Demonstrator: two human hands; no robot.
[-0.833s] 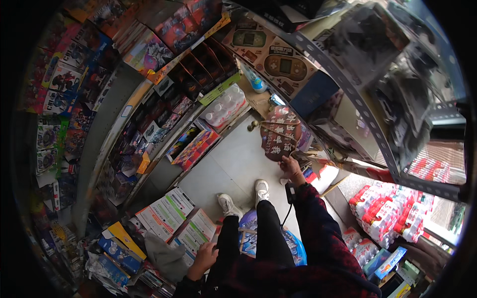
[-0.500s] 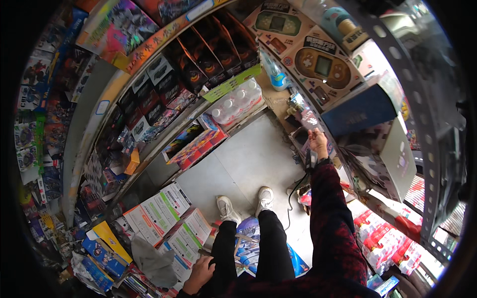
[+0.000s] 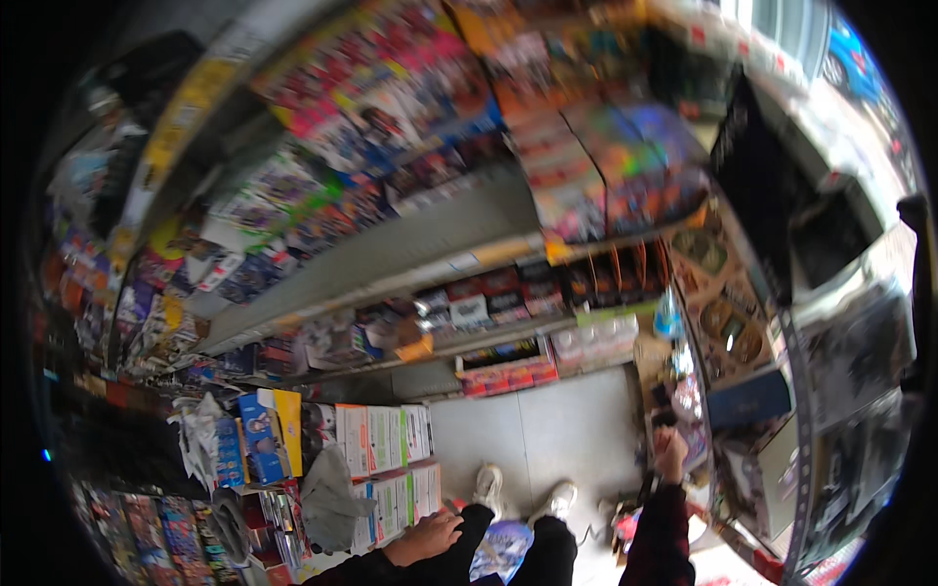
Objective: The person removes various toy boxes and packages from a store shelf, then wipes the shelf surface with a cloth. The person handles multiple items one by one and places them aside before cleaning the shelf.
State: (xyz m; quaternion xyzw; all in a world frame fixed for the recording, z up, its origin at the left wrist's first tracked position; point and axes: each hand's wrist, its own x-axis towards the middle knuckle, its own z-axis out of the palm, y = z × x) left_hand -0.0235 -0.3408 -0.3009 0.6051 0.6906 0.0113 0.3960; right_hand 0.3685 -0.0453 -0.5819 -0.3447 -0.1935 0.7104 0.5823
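Observation:
My right hand reaches forward at the right, beside a low shelf. Its fingers look curled together; blur hides what they hold, if anything. Just beyond them lie a small dark item and shiny pinkish packets. My left hand rests by my left knee with the fingers laid out and nothing in it. Beside it stand white boxes with green and orange stripes, with a grey cloth draped near them.
Shelves of colourful toy boxes run along the far side and left. Boxed handheld game consoles, a dark blue box and a blue bottle stand at the right. Grey floor tiles lie ahead of my white shoes. Bottles in plastic wrap sit low.
The view has swung up and left, bringing upper shelves and a blue vehicle outside into sight. My right hand stays by the same low shelf, my left hand by my knee.

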